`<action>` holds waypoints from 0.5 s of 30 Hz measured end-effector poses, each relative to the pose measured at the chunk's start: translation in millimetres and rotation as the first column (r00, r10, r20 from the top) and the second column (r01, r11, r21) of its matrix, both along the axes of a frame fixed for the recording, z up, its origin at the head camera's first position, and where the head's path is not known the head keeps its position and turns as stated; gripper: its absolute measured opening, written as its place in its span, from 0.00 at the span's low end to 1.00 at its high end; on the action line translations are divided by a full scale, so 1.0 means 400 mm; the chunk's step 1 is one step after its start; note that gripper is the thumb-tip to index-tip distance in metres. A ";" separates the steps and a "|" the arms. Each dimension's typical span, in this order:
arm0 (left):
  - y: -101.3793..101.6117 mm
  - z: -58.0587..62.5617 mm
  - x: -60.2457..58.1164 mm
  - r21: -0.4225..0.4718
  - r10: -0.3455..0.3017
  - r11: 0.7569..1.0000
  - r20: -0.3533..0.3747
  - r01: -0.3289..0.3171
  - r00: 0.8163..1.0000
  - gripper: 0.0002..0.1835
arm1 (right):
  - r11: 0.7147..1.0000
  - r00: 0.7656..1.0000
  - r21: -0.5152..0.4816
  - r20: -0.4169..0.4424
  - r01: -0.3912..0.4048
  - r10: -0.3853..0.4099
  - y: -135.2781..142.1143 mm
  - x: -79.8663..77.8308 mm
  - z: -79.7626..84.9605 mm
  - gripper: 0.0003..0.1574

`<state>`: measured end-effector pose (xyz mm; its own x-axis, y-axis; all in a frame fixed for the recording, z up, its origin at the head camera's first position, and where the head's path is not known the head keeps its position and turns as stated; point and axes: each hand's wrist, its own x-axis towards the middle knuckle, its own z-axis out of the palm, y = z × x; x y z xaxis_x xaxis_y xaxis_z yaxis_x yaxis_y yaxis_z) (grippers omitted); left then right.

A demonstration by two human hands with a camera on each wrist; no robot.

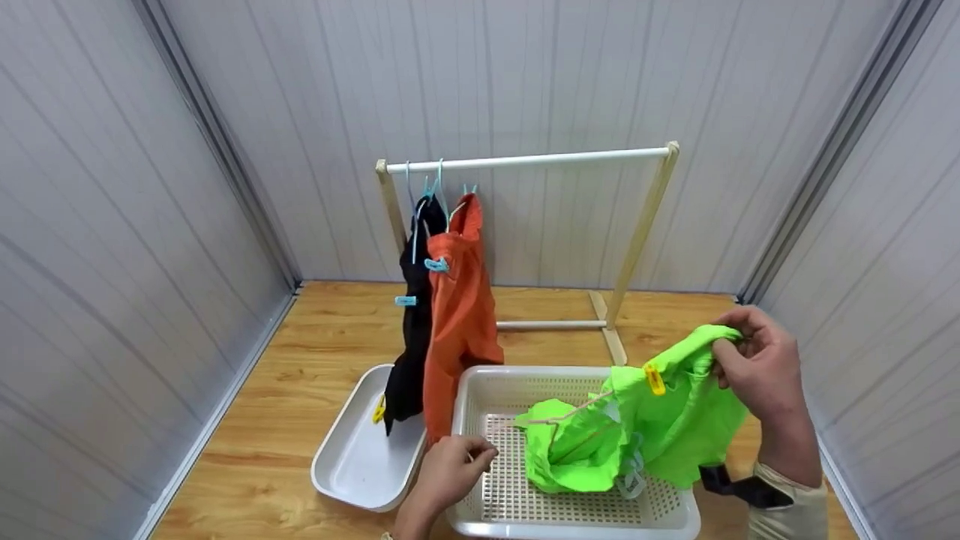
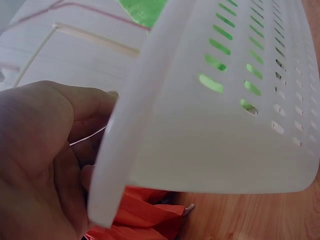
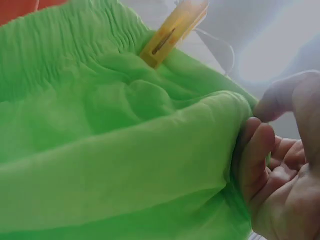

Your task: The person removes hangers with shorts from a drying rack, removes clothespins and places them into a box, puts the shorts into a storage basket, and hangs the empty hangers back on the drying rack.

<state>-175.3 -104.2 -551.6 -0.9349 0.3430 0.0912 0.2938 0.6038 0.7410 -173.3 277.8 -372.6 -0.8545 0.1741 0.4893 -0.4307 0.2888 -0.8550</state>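
Note:
Bright green shorts with a gathered waistband spread over the right part of a white slotted basket. My right hand pinches one edge of them between thumb and fingers, raised above the basket's right side. A yellow clothespin sits on the waistband near that hand. A thin pink hanger reaches out of the green cloth to the left. My left hand, fingers loosely curled, is beside the basket's left rim; I see nothing clearly held in it.
Behind the basket stands a rack with a white rod. Orange trousers and a black garment hang at its left end on blue hangers with blue clothespins. A white tray, left of the basket, holds a yellow clothespin.

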 end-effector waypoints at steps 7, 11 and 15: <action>0.000 -0.001 0.002 0.022 -0.005 1.000 0.022 0.004 1.000 0.07 | 0.979 0.989 0.148 -0.025 -0.138 0.143 -0.015 0.013 0.046 0.16; 0.000 -0.003 -0.001 0.024 -0.009 1.000 0.013 0.009 1.000 0.07 | 0.969 0.986 0.185 -0.003 -0.161 0.164 -0.019 0.013 0.068 0.16; -0.006 -0.004 0.000 0.015 -0.011 1.000 0.031 0.011 0.999 0.07 | 0.978 0.992 0.173 -0.030 -0.117 0.124 -0.026 0.004 0.070 0.14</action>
